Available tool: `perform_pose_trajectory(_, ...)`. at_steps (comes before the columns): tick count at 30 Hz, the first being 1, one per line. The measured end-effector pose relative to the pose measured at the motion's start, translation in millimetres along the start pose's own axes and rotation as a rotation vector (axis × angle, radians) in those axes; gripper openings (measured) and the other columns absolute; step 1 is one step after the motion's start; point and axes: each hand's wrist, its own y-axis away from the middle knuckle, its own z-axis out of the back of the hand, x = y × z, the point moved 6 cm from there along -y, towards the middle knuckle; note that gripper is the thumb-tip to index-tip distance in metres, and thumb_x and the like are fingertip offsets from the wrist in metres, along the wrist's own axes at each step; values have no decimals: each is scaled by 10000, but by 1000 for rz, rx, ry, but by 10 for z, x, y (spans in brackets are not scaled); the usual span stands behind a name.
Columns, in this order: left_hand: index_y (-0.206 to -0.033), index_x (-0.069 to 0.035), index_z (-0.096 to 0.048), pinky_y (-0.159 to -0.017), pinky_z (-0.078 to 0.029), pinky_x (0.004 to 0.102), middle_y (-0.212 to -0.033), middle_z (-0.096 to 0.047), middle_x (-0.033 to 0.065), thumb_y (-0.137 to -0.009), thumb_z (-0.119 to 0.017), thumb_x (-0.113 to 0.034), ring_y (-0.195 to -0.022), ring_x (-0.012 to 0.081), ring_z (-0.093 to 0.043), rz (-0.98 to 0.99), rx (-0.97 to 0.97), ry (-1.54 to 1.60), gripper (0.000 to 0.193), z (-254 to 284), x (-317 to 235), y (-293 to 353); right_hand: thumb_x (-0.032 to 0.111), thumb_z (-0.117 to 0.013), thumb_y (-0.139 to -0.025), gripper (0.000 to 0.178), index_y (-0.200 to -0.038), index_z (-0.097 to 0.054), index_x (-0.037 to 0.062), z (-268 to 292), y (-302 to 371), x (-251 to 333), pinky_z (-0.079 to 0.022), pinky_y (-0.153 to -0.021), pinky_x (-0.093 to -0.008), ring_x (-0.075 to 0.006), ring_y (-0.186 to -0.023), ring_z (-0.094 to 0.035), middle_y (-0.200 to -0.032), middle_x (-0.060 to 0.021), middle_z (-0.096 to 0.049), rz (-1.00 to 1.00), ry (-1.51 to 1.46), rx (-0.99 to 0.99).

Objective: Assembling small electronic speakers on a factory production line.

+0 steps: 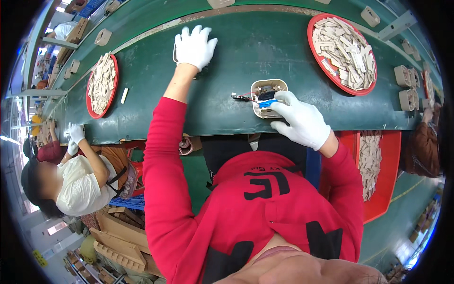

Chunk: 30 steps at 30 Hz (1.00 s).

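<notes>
In front of me on the green work surface [227, 57] sits an open beige plastic housing [254, 105]. Inside it are a black round-edged part [266, 95] and a blue part [267, 103]. Thin wires run out of its left side to a small circuit board [240, 97] lying on the surface. My right hand [305, 122], in a white glove, grips the housing's right side, its fingers reaching over the blue part. Farther off to the left, my gloved left hand [195, 47] rests with fingers spread over another beige piece [175, 53], which it mostly hides.
Red round trays of flat beige pieces stand at right [375, 78] and left [116, 90]. One loose piece [124, 95] lies beside the left tray. Beige housings [406, 100] stand at far right. A red bin [390, 189] sits below the edge. A co-worker [80, 184] works at left.
</notes>
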Motion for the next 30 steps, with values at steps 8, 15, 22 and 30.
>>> perform_pose_trajectory(8, -1016, -115, -699, -960, -437, 380, -1068, -676, 52, -848, -677, -160, -1078, 269, -607, -370, 20, 277, 175, 544, -127, 547, 151, -792, -687, 581, -1227, -609, 36, 352, 49, -232, -507, -701, -277, -167, -790, -601, -1195, -119, -593, -171, -366, -114)
perform_pose_trajectory(15, -1191, -55, -637, -983, -465, 422, -1227, -633, 171, -793, -717, -99, -1132, 351, -603, -32, -7, 668, 408, 1084, -772, 1204, 83, -658, -864, 294, -1147, -637, 3, 125, -232, -694, -503, -729, -283, -205, -790, -629, -1077, -116, -638, -145, -233, -412)
perform_pose_trajectory(22, -1255, 24, -589, -934, -494, 328, -1188, -641, 188, -833, -672, 4, -1049, 294, -634, 156, 167, 804, 431, 773, -1030, 1267, 10, -574, -893, 249, -1133, -638, 1, -141, -298, -620, -538, -807, -335, -317, -915, -683, -1065, -155, -660, -125, -259, -402)
perform_pose_trajectory(30, -1216, 8, -637, -845, -492, 257, -1100, -681, 79, -933, -573, 5, -941, 111, -611, 816, 502, 1584, 291, 733, -1027, 1583, -40, -573, -871, 242, -1102, -635, -2, -228, -248, -639, -545, -804, -342, -330, -918, -691, -1024, -164, -658, -227, -280, -480)
